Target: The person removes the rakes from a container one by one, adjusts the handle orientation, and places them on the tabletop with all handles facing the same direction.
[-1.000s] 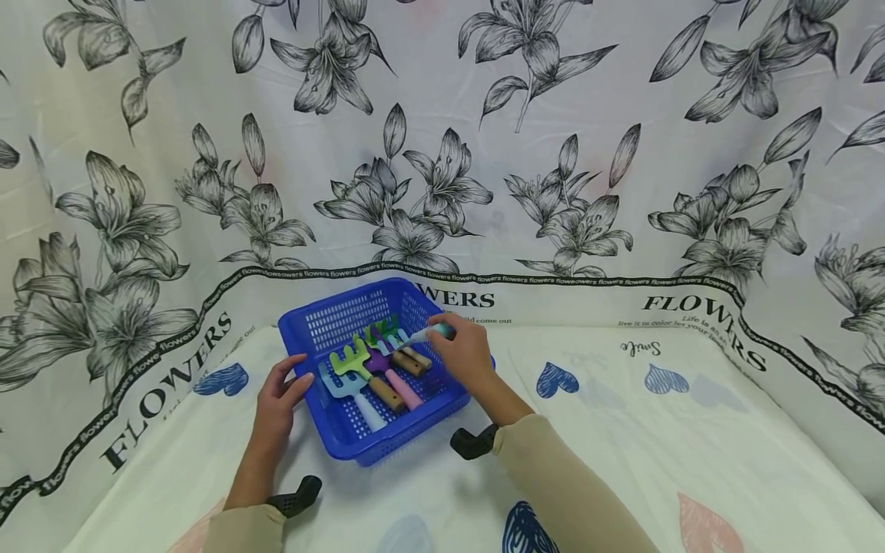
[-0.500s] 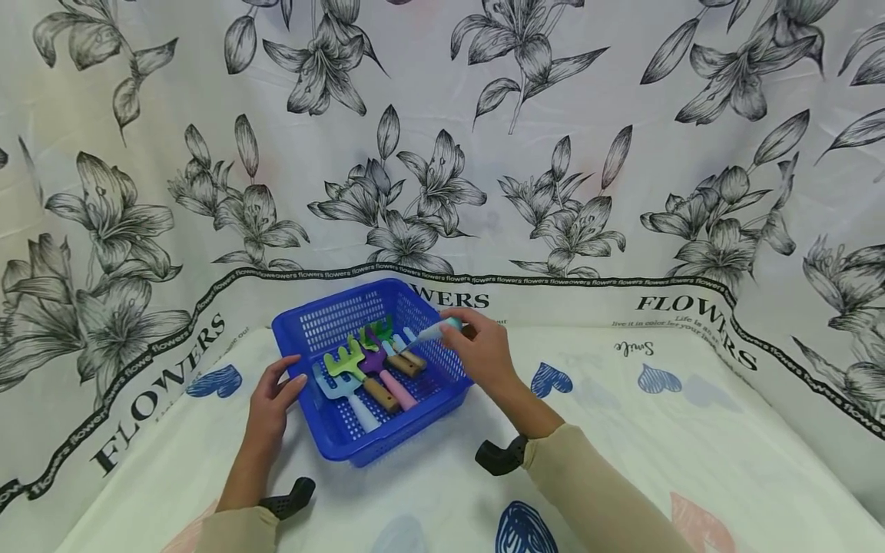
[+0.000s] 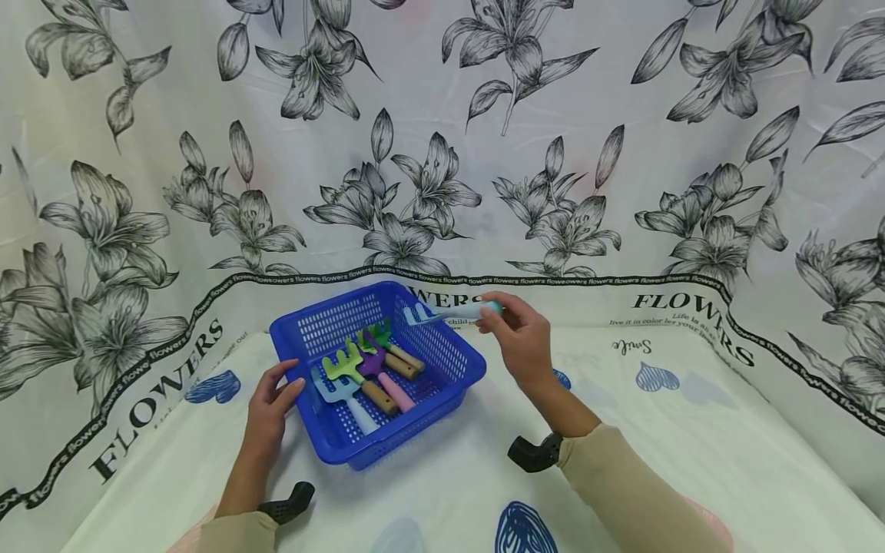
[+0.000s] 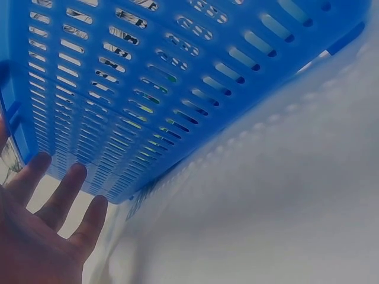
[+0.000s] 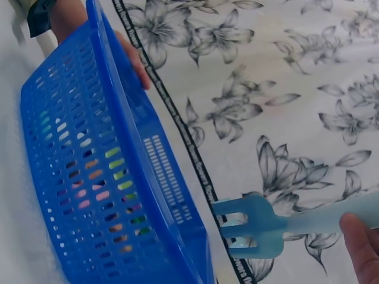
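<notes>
In the head view, my right hand (image 3: 520, 338) pinches a light blue hand rake (image 3: 452, 312) by its handle, above the right rim of a blue plastic basket (image 3: 408, 421). The rake head (image 5: 251, 225) points toward the basket, its tines to the left. My left hand (image 3: 268, 399) grips the basket's left rim, some of its fingers spread along the outer wall in the left wrist view. Inside the basket lie a light blue rake (image 3: 346, 392), a light green fork with a wooden handle (image 3: 359, 376), a purple fork with a pink handle (image 3: 380, 369), and green-headed tools (image 3: 383, 338) behind.
The basket stands on a white cloth (image 3: 442, 499) printed with hearts. Behind it hangs a white curtain (image 3: 484, 192) with black flower drawings. A black wrist mount (image 3: 286, 503) sits on the left wrist, and another black mount (image 3: 535, 453) on the right.
My right hand has lifted the light blue hand rake out of the basket, moving right and up. The left hand has stayed at the rim, and the other tools lie as before.
</notes>
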{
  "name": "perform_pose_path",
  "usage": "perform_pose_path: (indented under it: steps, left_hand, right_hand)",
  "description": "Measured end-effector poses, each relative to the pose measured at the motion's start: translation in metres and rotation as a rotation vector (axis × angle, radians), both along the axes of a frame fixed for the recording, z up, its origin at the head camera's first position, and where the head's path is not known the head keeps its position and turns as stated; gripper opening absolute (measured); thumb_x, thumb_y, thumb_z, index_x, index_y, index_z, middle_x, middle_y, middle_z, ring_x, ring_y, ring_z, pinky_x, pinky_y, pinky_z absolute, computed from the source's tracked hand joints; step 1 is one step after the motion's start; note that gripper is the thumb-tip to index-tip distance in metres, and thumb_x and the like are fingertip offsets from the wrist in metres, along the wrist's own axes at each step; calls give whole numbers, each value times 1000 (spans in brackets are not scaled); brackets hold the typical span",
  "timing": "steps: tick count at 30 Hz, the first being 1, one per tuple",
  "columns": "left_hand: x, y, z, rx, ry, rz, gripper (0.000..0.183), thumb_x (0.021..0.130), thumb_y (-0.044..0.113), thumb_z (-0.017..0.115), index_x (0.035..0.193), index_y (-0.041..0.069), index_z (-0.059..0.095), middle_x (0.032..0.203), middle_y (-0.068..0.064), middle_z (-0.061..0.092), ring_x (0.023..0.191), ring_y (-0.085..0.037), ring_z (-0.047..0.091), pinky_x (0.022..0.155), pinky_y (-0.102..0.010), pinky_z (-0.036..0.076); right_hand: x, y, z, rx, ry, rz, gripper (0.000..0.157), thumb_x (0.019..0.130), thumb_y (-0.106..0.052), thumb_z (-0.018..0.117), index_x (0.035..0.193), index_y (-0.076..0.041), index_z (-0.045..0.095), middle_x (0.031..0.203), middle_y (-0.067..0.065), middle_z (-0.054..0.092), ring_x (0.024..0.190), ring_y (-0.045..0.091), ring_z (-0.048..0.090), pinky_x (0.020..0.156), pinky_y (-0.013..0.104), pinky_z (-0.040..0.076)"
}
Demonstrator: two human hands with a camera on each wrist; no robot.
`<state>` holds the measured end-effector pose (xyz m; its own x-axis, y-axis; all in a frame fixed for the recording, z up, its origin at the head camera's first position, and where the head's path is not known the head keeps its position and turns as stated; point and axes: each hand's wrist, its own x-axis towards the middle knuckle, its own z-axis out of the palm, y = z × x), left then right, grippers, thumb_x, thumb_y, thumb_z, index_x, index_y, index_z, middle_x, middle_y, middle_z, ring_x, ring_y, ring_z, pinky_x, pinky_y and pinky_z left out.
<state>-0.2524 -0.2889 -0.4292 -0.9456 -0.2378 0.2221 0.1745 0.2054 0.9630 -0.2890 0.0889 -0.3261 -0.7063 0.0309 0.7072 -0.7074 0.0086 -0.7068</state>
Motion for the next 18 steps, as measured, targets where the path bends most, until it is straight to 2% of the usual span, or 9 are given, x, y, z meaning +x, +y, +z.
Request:
perform_pose_path:
  steps: [4,12,18]
  left_hand:
    - [0,1,0,-2,4,-7,56,100,39,52,147,15,36,160,-4,20,137,-38,33,109,-59,29]
    - [-3,0,-1,3,10,-13,56,100,39,53,148,15,36,160,-3,20,137,-38,34,109,-59,29]
    - [-3,-2,-3,-1,5,-7,56,100,39,53,148,17,36,160,-3,20,137,-38,33,109,-59,29]
  right_hand:
    - [-1,13,-4,-26,38,-29,24,92,-7,67,114,4,67,94,21,68,73,25,69,69,32,59]
    - [1,31,-13,-44,7,-103,24,91,8,62,114,12,63,95,29,65,75,22,70,70,29,58]
    - [0,39,-29,-12,-17,-169,24,92,-3,65,115,4,65,99,19,66,78,21,70,72,25,57]
